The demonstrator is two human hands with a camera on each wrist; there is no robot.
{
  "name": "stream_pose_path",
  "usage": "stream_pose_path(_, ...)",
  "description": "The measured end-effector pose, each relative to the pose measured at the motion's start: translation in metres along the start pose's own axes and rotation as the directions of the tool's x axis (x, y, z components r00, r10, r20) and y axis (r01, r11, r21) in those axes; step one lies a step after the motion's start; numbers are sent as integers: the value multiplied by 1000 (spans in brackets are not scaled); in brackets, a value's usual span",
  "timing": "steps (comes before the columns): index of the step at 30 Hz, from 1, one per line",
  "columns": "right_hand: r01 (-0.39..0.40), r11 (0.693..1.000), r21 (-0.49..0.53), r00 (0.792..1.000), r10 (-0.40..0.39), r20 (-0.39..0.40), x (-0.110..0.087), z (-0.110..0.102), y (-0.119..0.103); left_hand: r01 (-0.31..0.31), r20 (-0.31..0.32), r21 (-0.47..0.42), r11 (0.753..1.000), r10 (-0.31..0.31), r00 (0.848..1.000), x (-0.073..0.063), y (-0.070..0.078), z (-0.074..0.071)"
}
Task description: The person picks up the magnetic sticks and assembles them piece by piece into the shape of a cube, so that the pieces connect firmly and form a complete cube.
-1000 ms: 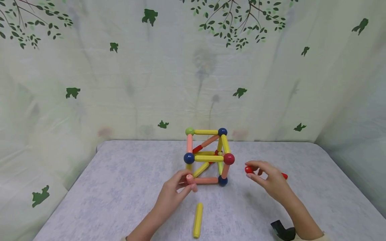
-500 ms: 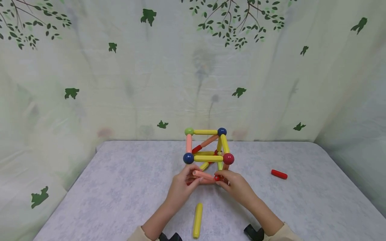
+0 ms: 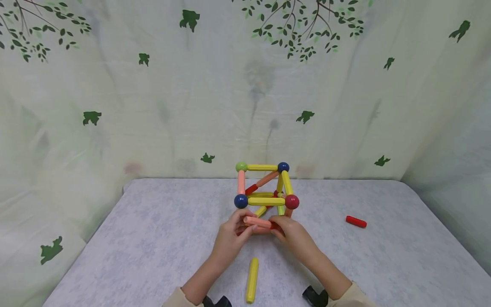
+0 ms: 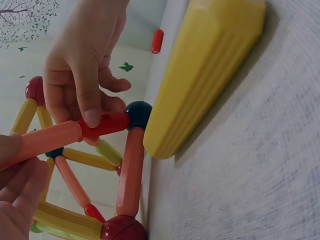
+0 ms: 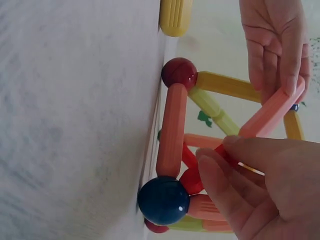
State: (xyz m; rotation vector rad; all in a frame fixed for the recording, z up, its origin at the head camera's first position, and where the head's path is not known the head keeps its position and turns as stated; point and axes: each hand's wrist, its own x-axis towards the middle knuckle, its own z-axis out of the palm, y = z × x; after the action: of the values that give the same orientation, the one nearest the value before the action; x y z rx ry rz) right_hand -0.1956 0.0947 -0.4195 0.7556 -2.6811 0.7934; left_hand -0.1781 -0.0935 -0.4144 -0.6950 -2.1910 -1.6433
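Observation:
My left hand (image 3: 229, 238) pinches one end of a salmon magnetic stick (image 3: 258, 221), slanted across the front of a box-shaped frame of sticks and balls. With thumb and fingers my right hand (image 3: 301, 241) pinches a short red magnetic stick (image 4: 111, 124). In the left wrist view the two sticks meet end to end, and the red one reaches the lower blue ball (image 4: 138, 114). That ball also carries a horizontal salmon stick (image 5: 172, 131) leading to a red ball (image 5: 179, 73). On top of the frame, a yellow stick (image 3: 266, 201) joins a blue ball (image 3: 241, 201) and a red ball (image 3: 292, 201).
A loose yellow stick (image 3: 252, 280) lies on the grey table (image 3: 161, 256) in front of the frame, between the forearms. Off to the right lies another short red stick (image 3: 356, 221). A leaf-patterned curtain (image 3: 230, 85) hangs behind the table.
My right hand has moved left with the red stick to the frame's lower front, where it meets the salmon stick. My left hand has turned the salmon stick sideways. The frame stays put.

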Motion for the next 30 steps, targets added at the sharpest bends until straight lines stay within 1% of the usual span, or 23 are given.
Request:
stream_pose_path(2,-21,993,112,1000,20,14,-1,1,1,-11,1,-2,1000,11,1000,0,0,0)
stream_pose_path(3,-33,983,178,999,29,24,-1,1,1,-9,4,-5,1000,9,1000,0,0,0)
stream_pose_path(5,-55,949,310,998,44,42,-2,2,3,0,21,-8,1000,0,1000,0,1,0)
stream_pose_path(6,-64,929,364,998,50,48,-2,3,4,3,32,5,1000,-3,999,0,2,-1)
stream_pose_path(7,-71,910,408,997,55,52,-2,3,5,-4,41,32,999,3,999,1,3,-2)
stream_pose_path(8,-72,898,434,997,55,51,-2,4,5,-23,48,71,997,19,999,1,4,-3)
stream_pose_path(9,-68,892,447,998,53,45,-2,5,6,-61,53,118,991,55,997,2,5,-5)
stream_pose_path(10,-64,887,457,998,52,39,-2,6,7,-106,58,176,979,97,994,3,7,-7)
stream_pose_path(11,-59,883,465,998,48,35,-2,6,8,-154,57,244,957,144,988,5,8,-10)
stream_pose_path(13,-54,876,479,999,43,34,-1,7,8,-247,52,373,894,245,968,9,11,-16)
stream_pose_path(14,-52,873,484,999,40,35,-1,8,9,-278,52,424,862,284,958,11,12,-19)
stream_pose_path(15,-53,869,492,998,40,38,0,8,8,-296,56,462,836,306,951,14,13,-22)
stream_pose_path(16,-57,862,503,998,41,43,0,8,8,-300,63,494,816,310,949,16,14,-25)
stream_pose_path(17,-62,857,511,998,44,48,1,8,8,-298,72,517,802,306,949,19,14,-28)
stream_pose_path(18,-69,857,510,997,50,50,1,9,7,-287,83,537,793,289,954,21,15,-30)
stream_pose_path(19,-75,856,512,997,58,50,2,9,7,-272,98,550,790,262,960,24,15,-32)
stream_pose_path(21,-88,858,506,996,80,38,3,10,6,-230,124,563,794,194,973,28,15,-35)
stream_pose_path(24,-87,874,479,995,100,-1,5,11,4,-158,136,547,822,99,986,32,14,-36)
stream_pose_path(25,-86,877,474,994,107,-17,5,12,3,-140,133,534,834,81,988,33,14,-36)
stream_pose_path(27,-87,881,466,993,116,-35,6,13,2,-115,118,504,856,64,991,34,13,-34)
stream_pose_path(30,-111,879,464,989,143,-35,7,13,-1,-101,94,446,889,66,993,35,10,-33)
